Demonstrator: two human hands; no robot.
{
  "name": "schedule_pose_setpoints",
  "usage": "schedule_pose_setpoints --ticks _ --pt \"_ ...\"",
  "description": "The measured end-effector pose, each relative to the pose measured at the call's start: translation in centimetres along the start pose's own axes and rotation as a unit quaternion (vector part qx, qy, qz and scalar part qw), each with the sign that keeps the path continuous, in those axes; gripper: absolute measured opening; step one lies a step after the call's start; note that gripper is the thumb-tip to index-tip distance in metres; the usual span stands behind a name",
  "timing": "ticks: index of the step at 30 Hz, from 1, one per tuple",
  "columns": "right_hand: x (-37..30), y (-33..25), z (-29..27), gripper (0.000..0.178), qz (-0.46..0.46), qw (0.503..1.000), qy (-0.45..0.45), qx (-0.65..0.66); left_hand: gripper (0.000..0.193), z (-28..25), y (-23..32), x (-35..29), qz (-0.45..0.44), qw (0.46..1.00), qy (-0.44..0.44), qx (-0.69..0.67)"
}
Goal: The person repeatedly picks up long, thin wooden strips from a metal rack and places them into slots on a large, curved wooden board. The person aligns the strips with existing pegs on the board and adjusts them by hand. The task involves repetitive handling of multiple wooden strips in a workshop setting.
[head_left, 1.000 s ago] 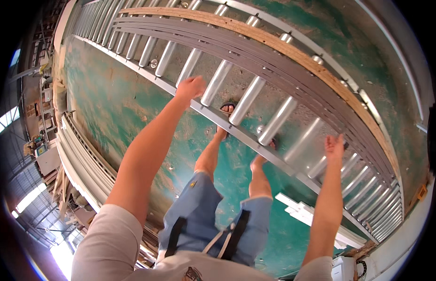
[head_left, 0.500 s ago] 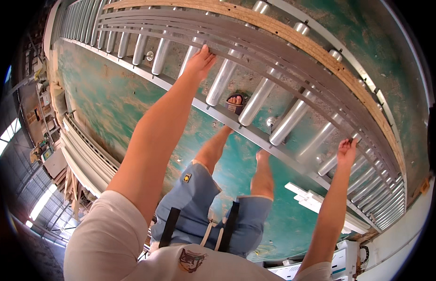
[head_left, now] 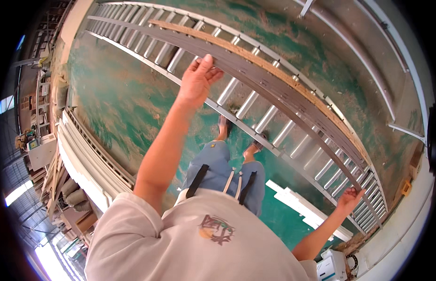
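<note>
A long, thin grey-brown strip [head_left: 300, 122] runs across the roller conveyor, its right part standing apart from a bundle of similar strips [head_left: 255, 77]. My left hand [head_left: 199, 79] is at the strip's near edge left of the middle, thumb on top and fingers curled against it. Farther right, the fingers of my right hand [head_left: 350, 202] pinch the same strip near its right end. Beyond the bundle lies a light-brown wooden board [head_left: 241, 50] with dark holes along it.
Metal rollers [head_left: 248, 104] and the conveyor's near rail [head_left: 248, 131] lie between me and the bundle. White planks [head_left: 304, 206] are on the green floor at right. Long pale boards [head_left: 82, 161] are stacked at left. A curved-looking metal pipe [head_left: 358, 51] stands far right.
The view has risen and tilted back. My right hand has drawn the strip's right part nearer, away from the bundle. My left hand has turned with its thumb upward.
</note>
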State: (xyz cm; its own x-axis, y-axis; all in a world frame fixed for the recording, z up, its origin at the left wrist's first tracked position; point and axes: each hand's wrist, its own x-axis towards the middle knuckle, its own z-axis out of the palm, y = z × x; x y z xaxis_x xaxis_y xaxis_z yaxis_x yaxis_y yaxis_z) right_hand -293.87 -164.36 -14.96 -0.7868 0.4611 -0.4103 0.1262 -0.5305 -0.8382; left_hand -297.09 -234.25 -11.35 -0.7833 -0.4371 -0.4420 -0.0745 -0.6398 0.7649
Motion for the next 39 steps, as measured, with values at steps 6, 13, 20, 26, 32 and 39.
schedule_pose_setpoints --ticks 6,13,20,26,32,39 --pt "-11.7 -12.3 -2.3 0.020 -0.085 0.991 0.102 0.003 0.030 5.9 6.3 -9.5 0.024 0.992 -0.122 0.007" --pt "-27.6 -17.7 -8.9 0.026 -0.159 0.984 0.065 0.053 0.029 6.1 7.9 -13.8 0.078 0.973 -0.209 0.056" --pt "-47.0 -18.6 -15.8 0.027 -0.244 0.955 0.142 0.086 0.042 6.5 6.6 -20.1 0.035 0.959 -0.268 0.085" --pt "-59.8 -16.8 -21.4 0.026 -0.303 0.914 0.231 0.140 0.039 7.0 3.5 -27.5 0.017 0.931 -0.348 0.112" --pt "-72.9 -13.8 -32.5 0.030 -0.353 0.865 0.314 0.168 0.049 7.1 -2.9 -35.6 -0.028 0.879 -0.446 0.164" --pt "-88.6 -7.6 -46.7 0.033 -0.355 0.822 0.400 0.197 0.061 4.4 -13.8 -53.0 -0.112 0.841 -0.491 0.200"
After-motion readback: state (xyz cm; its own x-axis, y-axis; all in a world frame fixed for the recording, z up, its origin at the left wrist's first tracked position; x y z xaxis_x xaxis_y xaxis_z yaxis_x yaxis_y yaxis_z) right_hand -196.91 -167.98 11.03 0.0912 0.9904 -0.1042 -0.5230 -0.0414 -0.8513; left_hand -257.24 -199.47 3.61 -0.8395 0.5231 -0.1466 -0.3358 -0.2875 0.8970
